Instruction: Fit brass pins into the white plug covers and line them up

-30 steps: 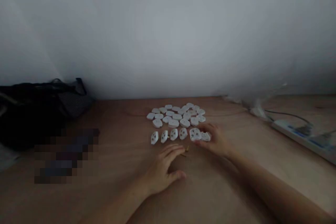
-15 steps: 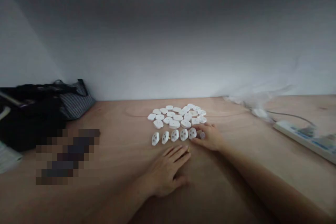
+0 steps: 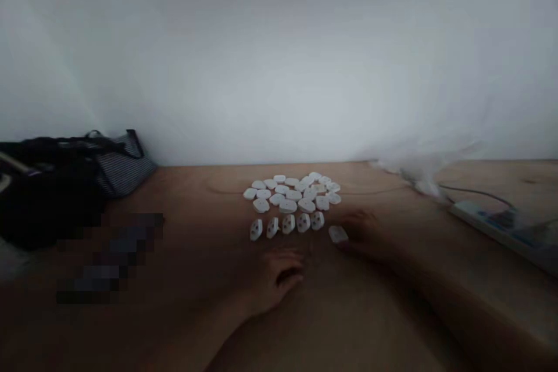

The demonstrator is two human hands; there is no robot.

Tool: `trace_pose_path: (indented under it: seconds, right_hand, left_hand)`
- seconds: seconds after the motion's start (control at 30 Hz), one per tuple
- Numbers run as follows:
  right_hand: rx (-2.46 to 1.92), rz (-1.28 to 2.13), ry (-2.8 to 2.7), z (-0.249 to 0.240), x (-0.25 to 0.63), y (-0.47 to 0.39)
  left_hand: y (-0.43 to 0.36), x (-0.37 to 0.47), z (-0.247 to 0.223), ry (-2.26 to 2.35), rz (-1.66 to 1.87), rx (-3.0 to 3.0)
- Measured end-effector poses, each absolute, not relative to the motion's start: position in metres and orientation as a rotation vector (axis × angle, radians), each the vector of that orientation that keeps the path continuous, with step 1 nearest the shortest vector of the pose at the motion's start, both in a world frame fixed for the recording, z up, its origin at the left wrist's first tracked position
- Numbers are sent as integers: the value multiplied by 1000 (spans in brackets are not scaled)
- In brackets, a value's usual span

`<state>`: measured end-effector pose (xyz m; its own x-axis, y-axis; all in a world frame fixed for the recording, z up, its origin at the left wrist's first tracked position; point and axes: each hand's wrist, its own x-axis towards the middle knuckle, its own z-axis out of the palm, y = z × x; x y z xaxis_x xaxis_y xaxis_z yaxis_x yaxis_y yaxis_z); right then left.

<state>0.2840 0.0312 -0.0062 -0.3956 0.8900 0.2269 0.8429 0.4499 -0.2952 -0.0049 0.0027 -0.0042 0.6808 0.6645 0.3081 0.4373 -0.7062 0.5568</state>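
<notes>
White plug adapters with dark holes in their faces stand on edge in a short row [image 3: 288, 224] on the wooden table. Behind the row lies a cluster of more white adapters [image 3: 288, 206]. Off the row's right end is a single white adapter [image 3: 338, 235], tilted, at the fingertips of my right hand [image 3: 364, 229]. That hand is dark and smeared, so I cannot see whether it grips the adapter or only touches it. My left hand [image 3: 279, 279] is in front of the row, fingers bent, thumb apart, nothing visible in it.
A black bag [image 3: 52, 197] with a striped side part stands at the left. A pixelated dark object [image 3: 115, 258] lies in front of it. On the right are a white power strip [image 3: 492, 224], a dark cable [image 3: 475, 190] and clear plastic film [image 3: 429, 171] near the wall.
My right hand has moved right, off the last adapter in the row, and a single adapter now shows beside it. My left hand has drawn back slightly, its fingers more bent. The picture is darker.
</notes>
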Motion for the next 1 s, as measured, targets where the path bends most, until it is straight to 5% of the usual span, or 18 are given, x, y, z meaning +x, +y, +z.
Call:
trace_pose_path:
  seconds: [0.4,1.0]
  right_hand:
    - [-1256,323,-2305,1,217,0]
    - [-1195,310,-2231,1,213,-8]
  left_hand:
    - [6,-5,-1,1219,805,2350]
    - [-3,-3,-1,1047,1104,2409]
